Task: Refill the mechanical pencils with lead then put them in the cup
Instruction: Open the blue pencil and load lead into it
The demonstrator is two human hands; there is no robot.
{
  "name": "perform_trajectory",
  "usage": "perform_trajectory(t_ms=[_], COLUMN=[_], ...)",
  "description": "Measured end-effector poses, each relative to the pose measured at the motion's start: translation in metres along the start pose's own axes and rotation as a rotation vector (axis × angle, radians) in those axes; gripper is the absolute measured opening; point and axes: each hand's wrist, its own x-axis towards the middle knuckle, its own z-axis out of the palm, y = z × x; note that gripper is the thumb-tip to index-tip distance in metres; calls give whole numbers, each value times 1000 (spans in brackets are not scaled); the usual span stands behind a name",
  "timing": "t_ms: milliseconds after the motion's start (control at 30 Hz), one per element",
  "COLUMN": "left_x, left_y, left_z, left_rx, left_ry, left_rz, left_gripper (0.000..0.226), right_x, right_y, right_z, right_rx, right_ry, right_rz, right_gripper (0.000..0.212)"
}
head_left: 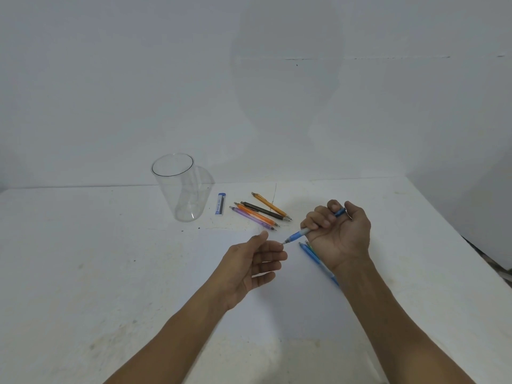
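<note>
Nearest me, my left hand (255, 261) is spread palm up, one fingertip meeting the point of the translucent blue mechanical pencil (300, 233). My right hand (339, 236) grips that pencil in curled fingers above the white table (110, 273). Pressing sideways there could snap any lead, I judge. My right wrist hangs over two more blue-green pencils (311, 253) and could sweep them away. Farther off lie four coloured pencils (260, 213), the slim blue-capped lead case (220, 204) and the tall clear plastic cup (180, 195), which looks easily tipped.
</note>
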Motion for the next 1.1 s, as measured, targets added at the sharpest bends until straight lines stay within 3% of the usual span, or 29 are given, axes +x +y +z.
perform_trajectory(t_ms=[1100], left_x=[-1], left_y=[0], left_z=[3], left_rx=[25], left_ry=[-25], left_rz=[20], left_gripper=[39], right_x=[1], right_y=[-5], right_z=[-2], right_rx=[20], right_ry=[0], right_rz=[8], right_gripper=[41])
